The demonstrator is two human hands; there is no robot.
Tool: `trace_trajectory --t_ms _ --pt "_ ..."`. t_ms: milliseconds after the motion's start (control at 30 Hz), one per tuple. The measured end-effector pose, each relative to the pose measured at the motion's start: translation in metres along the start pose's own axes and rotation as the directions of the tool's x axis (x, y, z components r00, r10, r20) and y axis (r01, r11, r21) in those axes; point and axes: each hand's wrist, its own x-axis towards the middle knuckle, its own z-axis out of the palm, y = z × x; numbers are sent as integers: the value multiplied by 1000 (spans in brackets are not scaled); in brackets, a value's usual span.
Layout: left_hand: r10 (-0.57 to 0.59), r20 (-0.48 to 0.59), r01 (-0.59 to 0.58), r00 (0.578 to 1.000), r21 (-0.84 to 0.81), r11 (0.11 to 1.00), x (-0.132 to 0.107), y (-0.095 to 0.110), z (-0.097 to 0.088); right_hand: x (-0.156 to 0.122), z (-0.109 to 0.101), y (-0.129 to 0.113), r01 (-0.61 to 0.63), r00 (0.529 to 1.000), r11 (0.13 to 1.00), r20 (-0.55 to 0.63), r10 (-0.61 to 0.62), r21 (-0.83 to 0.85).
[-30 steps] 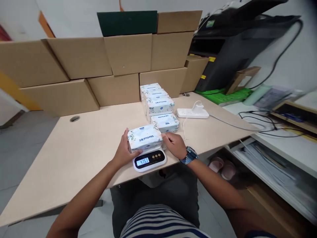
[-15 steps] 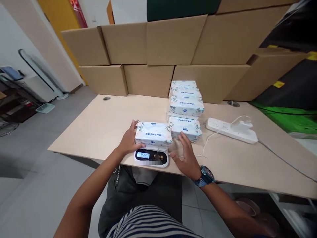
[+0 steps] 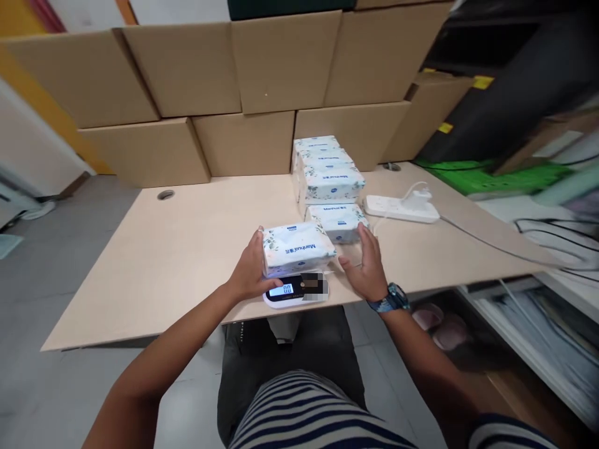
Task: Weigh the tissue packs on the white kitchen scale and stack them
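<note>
My left hand [image 3: 253, 268] grips the left end of a white tissue pack [image 3: 299, 249] with a leaf print and "Manhua" lettering. The pack is tilted slightly and held just above a small kitchen scale [image 3: 297, 290], whose lit display reads 0.0. My left thumb overlaps the display's left edge. My right hand [image 3: 369, 268], a watch on its wrist, has thumb and fingers apart. Its fingertips are at the front right corner of a second tissue pack [image 3: 339, 223]; whether they press on it I cannot tell.
Several more tissue packs [image 3: 330, 178] are stacked behind. A white power strip [image 3: 400, 209] with a plugged-in adapter and a grey cable lies to the right on the wooden table [image 3: 187, 249]. Cardboard boxes [image 3: 248, 146] form a wall along the back edge.
The tissue pack in my left hand has come up off the scale, and the reading went from 432.7 to 0.0. My right hand has moved to the second pack's corner. The view has turned right.
</note>
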Motion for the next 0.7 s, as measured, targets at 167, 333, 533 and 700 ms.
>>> trace_trajectory --t_ms 167,333,533,700 --pt "-150 -26 142 988 -195 970 8 5 4 -1 0 -17 -135 977 990 -165 138 30" --pt "-281 -40 249 959 -355 901 9 18 7 -12 15 -39 -285 937 892 -95 337 349" --pt "-185 -99 136 978 -373 918 10 23 2 -6 15 -38 -534 747 631 -36 664 563" --pt "-460 -269 244 846 -573 783 8 38 -3 -3 15 -72 -507 742 593 -33 670 625"
